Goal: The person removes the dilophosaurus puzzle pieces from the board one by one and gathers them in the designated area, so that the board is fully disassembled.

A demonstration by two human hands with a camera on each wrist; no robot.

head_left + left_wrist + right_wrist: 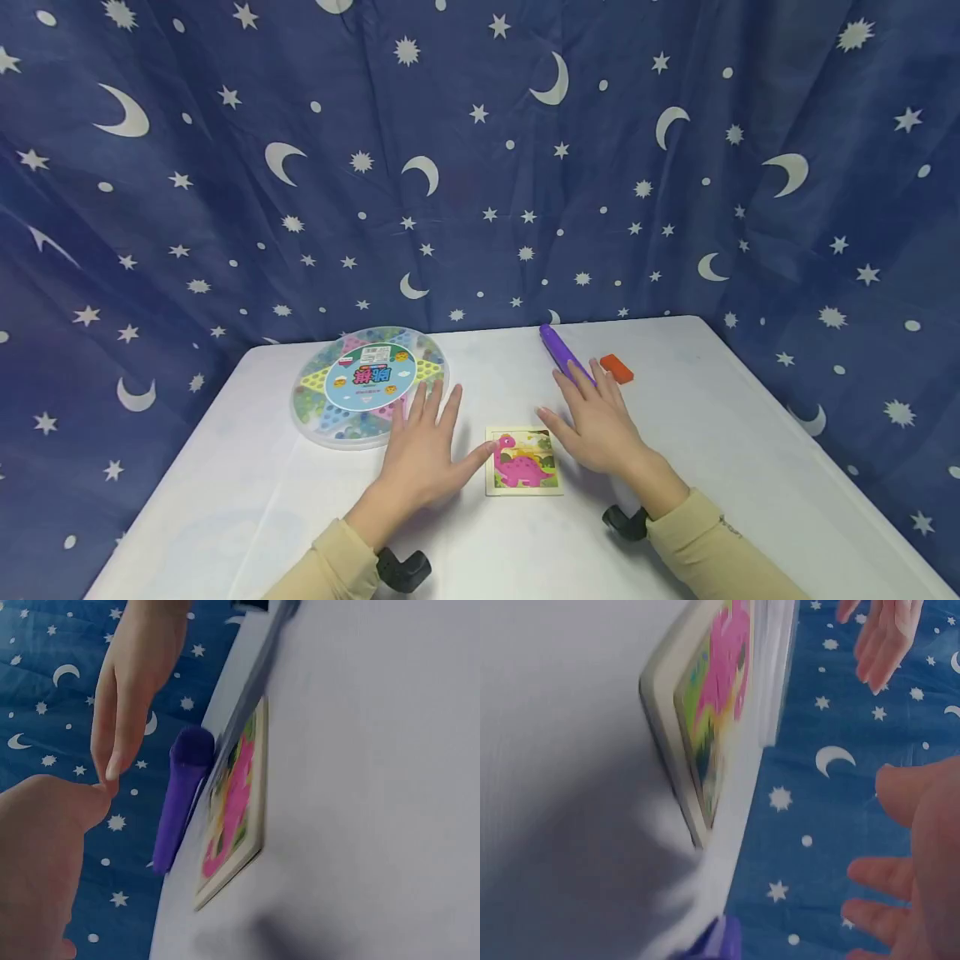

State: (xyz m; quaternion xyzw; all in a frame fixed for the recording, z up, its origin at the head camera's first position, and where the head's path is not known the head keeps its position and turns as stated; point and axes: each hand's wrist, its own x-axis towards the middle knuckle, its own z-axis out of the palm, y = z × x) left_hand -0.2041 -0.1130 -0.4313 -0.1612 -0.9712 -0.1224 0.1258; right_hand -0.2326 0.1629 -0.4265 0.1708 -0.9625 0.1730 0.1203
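A square wooden dinosaur puzzle lies flat on the table, its pink dinosaur facing up. My left hand is raised at its left with fingers spread, the thumb tip over the puzzle's left edge in the head view. At its right my right hand hovers, fingers extended, holding nothing. In the left wrist view the puzzle stands clear of the left hand; the right wrist view shows the puzzle apart from the right hand.
Beyond my left hand lies a round Chinese checkers box. A purple marker-like stick lies just past my right fingertips, with a small orange-red block beside it. A starry blue curtain hangs behind the white table.
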